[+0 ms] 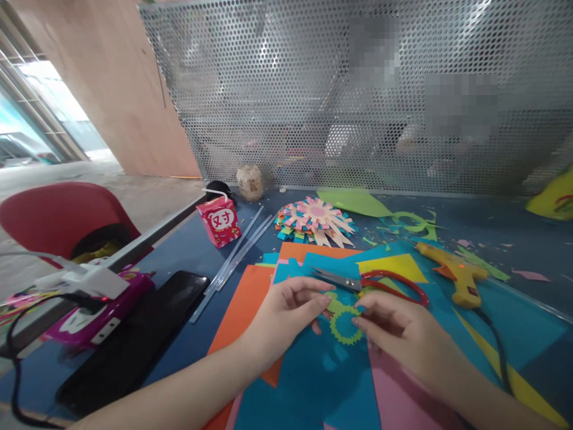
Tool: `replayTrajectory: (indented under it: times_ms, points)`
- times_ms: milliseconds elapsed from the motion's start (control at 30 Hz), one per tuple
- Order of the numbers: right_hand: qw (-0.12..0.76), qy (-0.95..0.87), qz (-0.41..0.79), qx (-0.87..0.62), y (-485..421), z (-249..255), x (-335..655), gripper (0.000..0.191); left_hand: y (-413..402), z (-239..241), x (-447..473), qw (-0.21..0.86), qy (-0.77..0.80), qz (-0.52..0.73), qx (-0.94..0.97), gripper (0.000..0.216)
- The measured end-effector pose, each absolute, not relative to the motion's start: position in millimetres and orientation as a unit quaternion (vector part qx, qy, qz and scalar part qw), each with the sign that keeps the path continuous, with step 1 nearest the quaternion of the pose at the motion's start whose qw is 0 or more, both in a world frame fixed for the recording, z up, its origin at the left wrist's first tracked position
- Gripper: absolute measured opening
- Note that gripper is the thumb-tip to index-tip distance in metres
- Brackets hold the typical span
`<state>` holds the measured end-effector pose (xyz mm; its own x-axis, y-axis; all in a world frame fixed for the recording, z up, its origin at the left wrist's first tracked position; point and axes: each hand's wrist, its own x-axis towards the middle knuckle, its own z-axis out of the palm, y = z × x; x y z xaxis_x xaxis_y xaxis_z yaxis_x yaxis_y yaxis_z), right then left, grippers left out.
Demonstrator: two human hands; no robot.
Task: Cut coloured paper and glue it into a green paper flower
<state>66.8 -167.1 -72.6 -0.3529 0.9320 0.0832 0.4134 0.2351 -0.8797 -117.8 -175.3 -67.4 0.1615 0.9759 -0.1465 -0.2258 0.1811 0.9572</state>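
Between my hands is a light green paper ring [346,341] with a toothed outer edge, held just above a blue paper sheet [308,382]. My right hand [398,325] pinches the ring's right side between thumb and fingertips. My left hand [286,310] has thumb and fingers closed at a light green paper part on the ring's upper left; the fingers partly hide how it joins the ring. Just beyond my fingers lie scissors [396,280] with red handles, their blades pointing left. Layered paper rosettes [316,212] in pink, blue and orange are stacked further back.
Orange paper [237,304] and yellow paper [394,266] lie around the blue sheets. A yellow glue gun [461,272] rests at right, its cord running forward. Clear glue sticks [242,254], a red drink carton [219,221], a black phone [134,340] and a purple power strip [98,316] occupy the left.
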Motion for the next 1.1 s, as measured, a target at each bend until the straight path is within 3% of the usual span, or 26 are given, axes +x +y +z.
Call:
replayTrajectory:
  times_ms: [333,1100]
  points:
    - [0.309,-0.732,0.376,-0.476,-170.0,-76.1,71.5,0.015,-172.9,-68.6,-116.2,0.624,0.454,0.469,0.430,0.023]
    - [0.300,-0.754,0.349,-0.468,-167.1,-79.3,73.5,0.015,-174.3,-69.3,-116.4,0.649,0.430,0.480,0.404,0.025]
